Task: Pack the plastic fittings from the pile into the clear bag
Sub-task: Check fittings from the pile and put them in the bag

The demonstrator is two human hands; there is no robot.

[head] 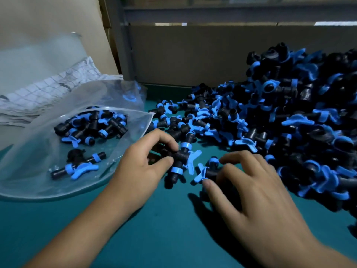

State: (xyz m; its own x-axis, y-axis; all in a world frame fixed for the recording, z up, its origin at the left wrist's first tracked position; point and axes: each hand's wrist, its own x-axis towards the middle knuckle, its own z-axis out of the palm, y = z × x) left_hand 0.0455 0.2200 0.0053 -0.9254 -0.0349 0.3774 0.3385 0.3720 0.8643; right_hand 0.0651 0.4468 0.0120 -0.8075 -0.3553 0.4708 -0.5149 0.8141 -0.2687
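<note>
A green table (164,229) is covered on its right side by a large pile (289,117) of black and blue plastic fittings. A clear bag (63,151), lying open on the left, is partly filled with fittings. One fitting (180,159) at the pile's near edge is pinched between the thumb and fingers of the left hand (143,167). Just beside it, another fitting (209,171) is grasped by the curled fingers of the right hand (257,192).

Left hand (143,161) reaches in from lower left, thumb and fingers curled in a pinching grip, while the right hand (257,192) hovers palm-down alongside, fingers bent and spread, forearms angling inward.
</note>
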